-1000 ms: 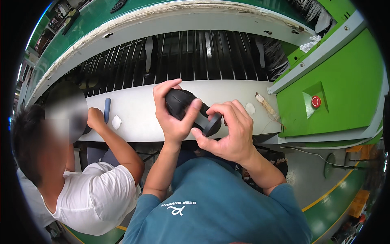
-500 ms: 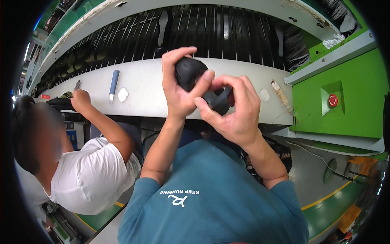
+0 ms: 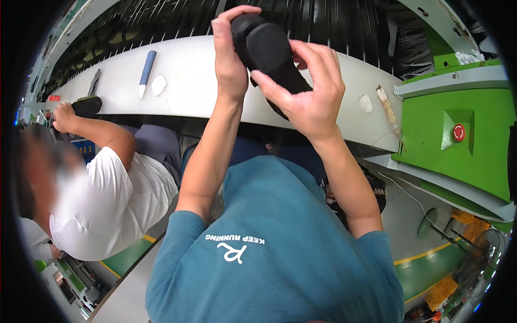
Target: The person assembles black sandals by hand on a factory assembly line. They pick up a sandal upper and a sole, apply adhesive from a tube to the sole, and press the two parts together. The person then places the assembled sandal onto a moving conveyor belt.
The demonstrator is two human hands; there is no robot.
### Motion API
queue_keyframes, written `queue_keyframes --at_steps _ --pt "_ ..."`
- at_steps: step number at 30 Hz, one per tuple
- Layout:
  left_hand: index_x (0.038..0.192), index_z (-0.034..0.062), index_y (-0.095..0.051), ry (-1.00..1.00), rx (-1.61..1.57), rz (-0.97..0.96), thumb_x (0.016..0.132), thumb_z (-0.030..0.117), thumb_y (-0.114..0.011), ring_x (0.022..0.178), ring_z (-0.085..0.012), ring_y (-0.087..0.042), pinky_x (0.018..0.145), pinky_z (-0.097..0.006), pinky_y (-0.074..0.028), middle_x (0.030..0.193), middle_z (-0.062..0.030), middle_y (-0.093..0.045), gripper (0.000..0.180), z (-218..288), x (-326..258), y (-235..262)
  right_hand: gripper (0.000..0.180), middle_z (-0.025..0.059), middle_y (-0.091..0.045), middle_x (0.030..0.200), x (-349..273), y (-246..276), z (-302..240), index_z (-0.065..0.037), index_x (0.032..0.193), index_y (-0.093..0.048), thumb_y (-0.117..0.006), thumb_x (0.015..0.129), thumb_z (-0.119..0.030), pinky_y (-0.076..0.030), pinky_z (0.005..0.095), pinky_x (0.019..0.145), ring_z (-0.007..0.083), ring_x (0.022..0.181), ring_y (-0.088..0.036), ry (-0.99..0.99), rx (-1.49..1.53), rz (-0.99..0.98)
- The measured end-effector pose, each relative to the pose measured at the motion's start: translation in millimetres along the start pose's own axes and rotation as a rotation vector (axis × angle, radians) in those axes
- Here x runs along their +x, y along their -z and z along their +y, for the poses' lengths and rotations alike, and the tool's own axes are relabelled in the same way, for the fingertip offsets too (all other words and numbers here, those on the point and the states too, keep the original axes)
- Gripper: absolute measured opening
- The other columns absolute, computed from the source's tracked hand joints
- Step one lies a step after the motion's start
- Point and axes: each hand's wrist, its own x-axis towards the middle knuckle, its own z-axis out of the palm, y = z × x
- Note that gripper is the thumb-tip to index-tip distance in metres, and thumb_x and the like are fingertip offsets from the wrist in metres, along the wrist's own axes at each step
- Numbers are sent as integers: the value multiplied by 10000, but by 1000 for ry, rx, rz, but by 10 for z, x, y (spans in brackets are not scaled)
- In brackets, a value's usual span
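Both hands hold a black shoe [image 3: 272,54] up in the air above the white ledge [image 3: 194,81] that runs along the front of the conveyor. The left hand [image 3: 229,59] wraps the shoe's upper end, its fingers curled over the top and its thumb side pressed against the near face. The right hand [image 3: 307,94] grips the lower part, its fingers spread across the dark sole and its thumb hooked on the left side. The shoe is tilted, with its upper end toward the left hand and its lower end running down to the right behind the right palm.

On the ledge toward its left end lie a blue and white pen-like stick [image 3: 146,72] and, just beside it, a small white lump [image 3: 159,85]. Near the ledge's right end sit a pale round patch [image 3: 366,103] and a slim cream stick [image 3: 388,110]. Right of that stands a green cabinet [image 3: 474,156] with a red button [image 3: 459,132].

At the ledge's far left end a co-worker in a white shirt [image 3: 102,210] rests a hand [image 3: 63,116] against another dark shoe [image 3: 86,105]
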Motion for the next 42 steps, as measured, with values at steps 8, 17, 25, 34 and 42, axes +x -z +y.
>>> queue_keyframes --at_steps 8,17,25,34,42 --pt "1292 46 -629 -36 36 66 1177 725 -142 915 -141 -655 870 -283 -532 1016 -64 -702 843 -163 57 5 651 82 -721 1055 -46 -132 124 17 1193 -795 -1083 689 -276 -596 334 750 199 858 -691 51 -73 33" --pt "1248 63 -623 -1 -22 55 1174 724 -109 910 -137 -645 859 -275 -526 999 -53 -689 841 -167 9 8 641 71 -691 981 -63 -162 145 -5 1113 -801 -1069 633 -334 -559 399 726 266 866 -656 50 -77 42" --pt "1368 62 -558 43 50 -25 1153 576 -528 949 -137 -639 876 -287 -527 1083 -68 -677 558 -11 -62 59 623 71 -743 1027 -38 -117 47 -15 1136 -805 -1067 620 -248 -578 394 758 275 896 -682 39 -65 22" --pt "1394 64 -505 77 126 -98 1015 228 -822 899 -125 -627 803 -279 -540 1055 -71 -650 521 214 -43 4 601 59 -755 1050 -7 -65 -53 -26 1151 -806 -1044 616 -162 -584 378 769 253 912 -687 32 -37 18" --pt "1399 87 -508 113 105 -90 1024 270 -826 899 -121 -620 803 -282 -539 1049 -64 -646 524 267 -37 55 620 57 -733 1003 32 -83 -113 -11 1180 -798 -1041 627 -152 -571 364 728 233 867 -663 58 -45 8"
